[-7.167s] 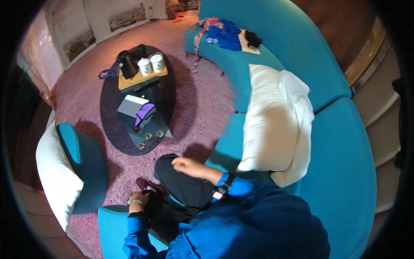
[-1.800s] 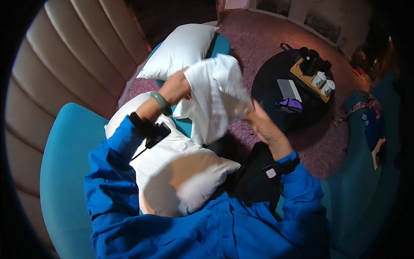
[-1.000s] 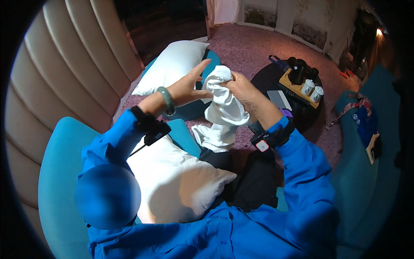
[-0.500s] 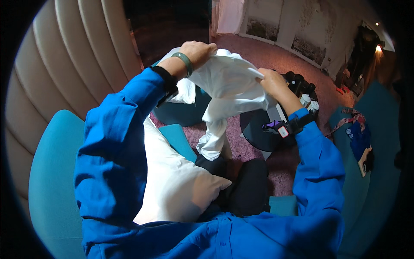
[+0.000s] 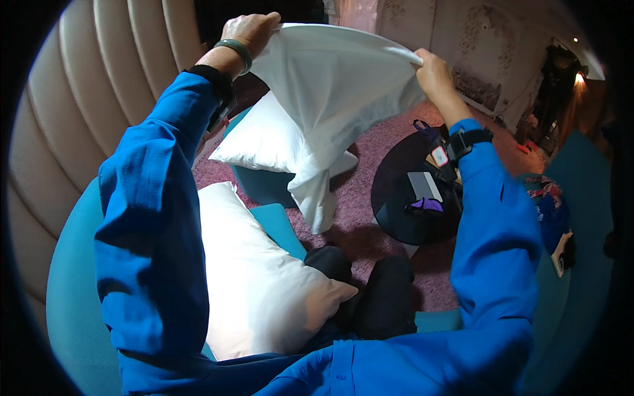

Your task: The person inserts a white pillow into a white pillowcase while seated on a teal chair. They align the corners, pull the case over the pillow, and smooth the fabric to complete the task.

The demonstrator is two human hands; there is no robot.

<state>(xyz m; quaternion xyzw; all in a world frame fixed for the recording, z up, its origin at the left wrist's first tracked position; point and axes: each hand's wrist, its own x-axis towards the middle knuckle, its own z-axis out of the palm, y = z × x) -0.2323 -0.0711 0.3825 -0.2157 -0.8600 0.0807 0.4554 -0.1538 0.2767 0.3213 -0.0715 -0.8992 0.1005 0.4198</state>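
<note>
The left arm (image 5: 155,224) and right arm (image 5: 498,244) reach forward and up, well apart. The left hand (image 5: 249,33) is curled into a grip, knuckles upward; the right hand (image 5: 434,76) grips too, its fingertips turned inward.

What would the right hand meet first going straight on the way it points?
The right hand grips the edge of the white cloth; past that, the way looks free up to the pale back wall, though depth is unclear.

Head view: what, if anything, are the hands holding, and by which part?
A white cloth, held at its upper edge by the left hand and right hand, spread apart.
</note>
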